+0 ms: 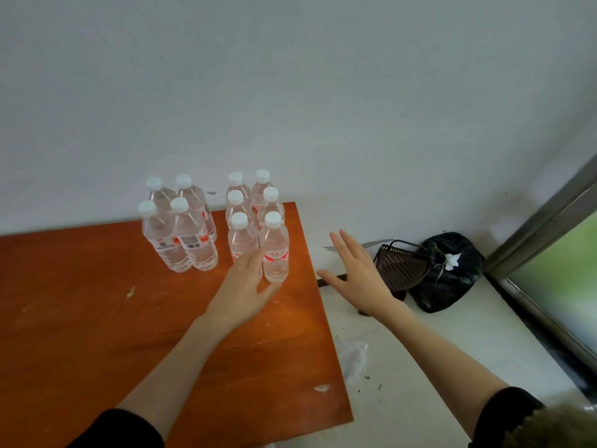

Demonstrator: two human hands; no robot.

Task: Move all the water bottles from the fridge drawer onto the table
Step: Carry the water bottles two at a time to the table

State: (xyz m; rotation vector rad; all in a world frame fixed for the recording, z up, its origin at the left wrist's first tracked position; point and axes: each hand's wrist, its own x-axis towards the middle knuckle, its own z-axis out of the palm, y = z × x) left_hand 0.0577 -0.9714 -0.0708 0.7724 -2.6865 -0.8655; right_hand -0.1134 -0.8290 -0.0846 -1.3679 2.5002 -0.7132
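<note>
Our orange tabletop (97,318) stretches under and left of our hands. Ten water bottles (181,240) stand upright just beyond our fingers, packed in two tight clusters near the wall, likely to save room. Our left hand (245,286) is spread, fingers brushing the nearest bottle (274,250), gripping nothing. Our right hand (355,273) hovers open-palmed off the edge, empty. No fridge drawer visible.

Left hand (245,286) covers the lower front of one bottle (243,242); rear bottles (239,189) partly hidden behind front ones; label print blurred; table (80,318) cut off at left and bottom edges.
</note>
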